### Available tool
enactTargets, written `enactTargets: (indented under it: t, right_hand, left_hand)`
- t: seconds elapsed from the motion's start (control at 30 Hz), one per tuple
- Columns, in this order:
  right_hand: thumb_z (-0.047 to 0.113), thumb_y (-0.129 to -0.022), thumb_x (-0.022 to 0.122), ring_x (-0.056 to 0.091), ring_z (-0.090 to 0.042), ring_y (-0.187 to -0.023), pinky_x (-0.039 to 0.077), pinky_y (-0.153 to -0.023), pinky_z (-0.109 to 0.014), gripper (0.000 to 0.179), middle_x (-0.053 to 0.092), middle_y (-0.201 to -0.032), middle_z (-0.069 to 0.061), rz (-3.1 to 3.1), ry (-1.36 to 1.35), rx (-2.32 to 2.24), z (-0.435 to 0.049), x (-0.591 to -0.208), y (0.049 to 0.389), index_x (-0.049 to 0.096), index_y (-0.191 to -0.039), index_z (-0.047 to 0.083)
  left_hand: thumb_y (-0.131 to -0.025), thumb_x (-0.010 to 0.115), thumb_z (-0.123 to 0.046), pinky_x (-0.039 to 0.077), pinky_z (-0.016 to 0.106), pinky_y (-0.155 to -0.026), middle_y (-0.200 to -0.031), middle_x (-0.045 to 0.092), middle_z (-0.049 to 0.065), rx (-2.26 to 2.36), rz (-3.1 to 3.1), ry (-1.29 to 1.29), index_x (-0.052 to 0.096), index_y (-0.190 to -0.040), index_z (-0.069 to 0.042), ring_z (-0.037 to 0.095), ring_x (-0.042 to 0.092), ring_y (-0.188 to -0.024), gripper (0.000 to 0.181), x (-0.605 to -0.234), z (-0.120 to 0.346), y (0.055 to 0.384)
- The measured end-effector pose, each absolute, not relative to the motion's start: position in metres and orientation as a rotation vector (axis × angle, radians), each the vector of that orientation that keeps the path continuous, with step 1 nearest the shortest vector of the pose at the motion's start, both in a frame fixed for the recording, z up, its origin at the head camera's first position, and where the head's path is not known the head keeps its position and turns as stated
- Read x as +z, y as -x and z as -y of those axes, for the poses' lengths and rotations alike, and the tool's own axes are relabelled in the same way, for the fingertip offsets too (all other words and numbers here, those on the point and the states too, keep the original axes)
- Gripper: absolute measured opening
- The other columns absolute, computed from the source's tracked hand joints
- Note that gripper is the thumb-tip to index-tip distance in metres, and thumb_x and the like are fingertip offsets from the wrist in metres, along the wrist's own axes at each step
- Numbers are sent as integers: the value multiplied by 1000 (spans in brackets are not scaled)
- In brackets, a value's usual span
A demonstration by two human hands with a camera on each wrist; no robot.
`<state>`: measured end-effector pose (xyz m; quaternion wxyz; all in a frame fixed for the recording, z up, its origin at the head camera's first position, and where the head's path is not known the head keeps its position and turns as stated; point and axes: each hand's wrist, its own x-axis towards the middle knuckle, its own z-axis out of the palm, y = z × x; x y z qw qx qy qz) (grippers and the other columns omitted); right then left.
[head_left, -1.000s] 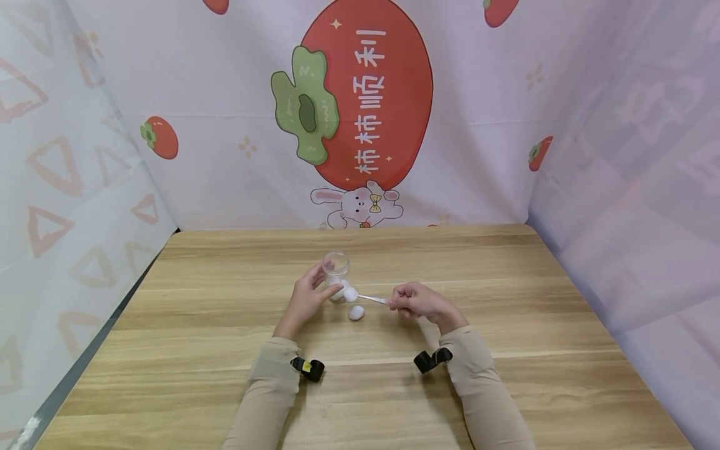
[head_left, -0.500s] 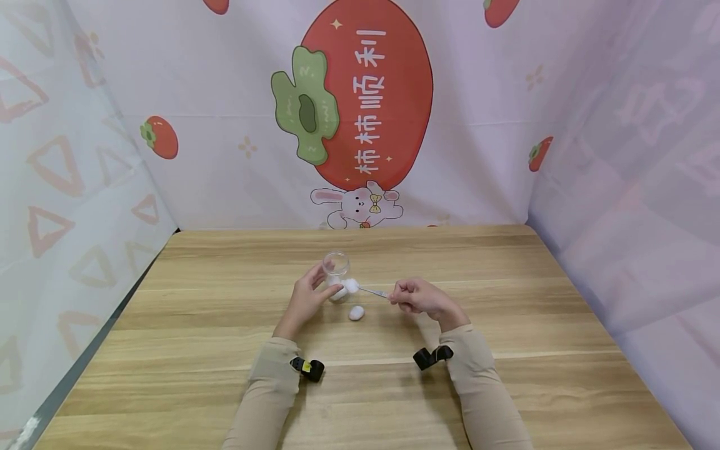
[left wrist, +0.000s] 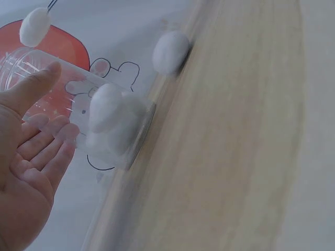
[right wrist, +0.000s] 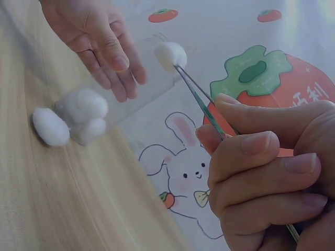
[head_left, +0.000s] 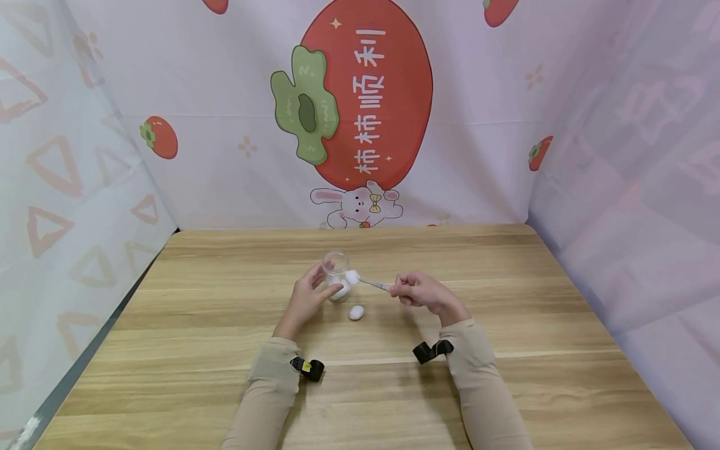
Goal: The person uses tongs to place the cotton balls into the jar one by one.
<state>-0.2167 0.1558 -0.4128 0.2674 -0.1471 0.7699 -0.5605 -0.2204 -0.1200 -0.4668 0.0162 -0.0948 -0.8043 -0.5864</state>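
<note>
My left hand (head_left: 308,295) holds a clear jar (head_left: 337,270) upright on the table, thumb on one side and fingers on the other. Several white cotton balls (left wrist: 109,117) lie at the jar's bottom, and its mouth is uncovered. With thumb and fingers, my right hand (head_left: 424,292) pinches a pair of metal tweezers (right wrist: 208,112). Their tips grip a cotton ball (right wrist: 170,56), raised beside the upper part of the jar, just below its rim in the head view. One loose cotton ball (head_left: 356,313) rests on the table in front of the jar.
The wood-grain table (head_left: 360,400) ends at a patterned cloth backdrop (head_left: 225,187) behind, with cloth (head_left: 635,206) at the sides too. A black wrist camera (head_left: 308,369) is strapped on the left sleeve, and another camera (head_left: 432,352) on the right.
My right hand has risen with the tweezers, lifting the gripped cotton ball from the jar's lower side up toward its rim. The left hand, jar and loose cotton ball have stayed put.
</note>
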Motion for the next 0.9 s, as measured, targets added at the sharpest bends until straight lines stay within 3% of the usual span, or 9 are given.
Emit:
enactTargets:
  t: [0.6,0.9]
  right_hand:
    - [8,-98,48,32,-1,-46,21,-40,-13,21,42,-55,8,-2064,403,-1577,-152,-404,226,54,-78,4]
    - [8,-98,49,31,-1,-46,22,-40,-12,24,42,-55,8,-2077,425,-1586,-150,-400,230,56,-75,11]
  left_hand:
    - [-84,74,-16,40,38,-118,-142,54,17,-1815,2512,293,44,-142,-3,31,50,-134,66,-467,120,220]
    - [-84,74,-16,41,38,-118,-141,55,16,-1809,2517,279,46,-140,-3,31,51,-133,64,-469,120,221]
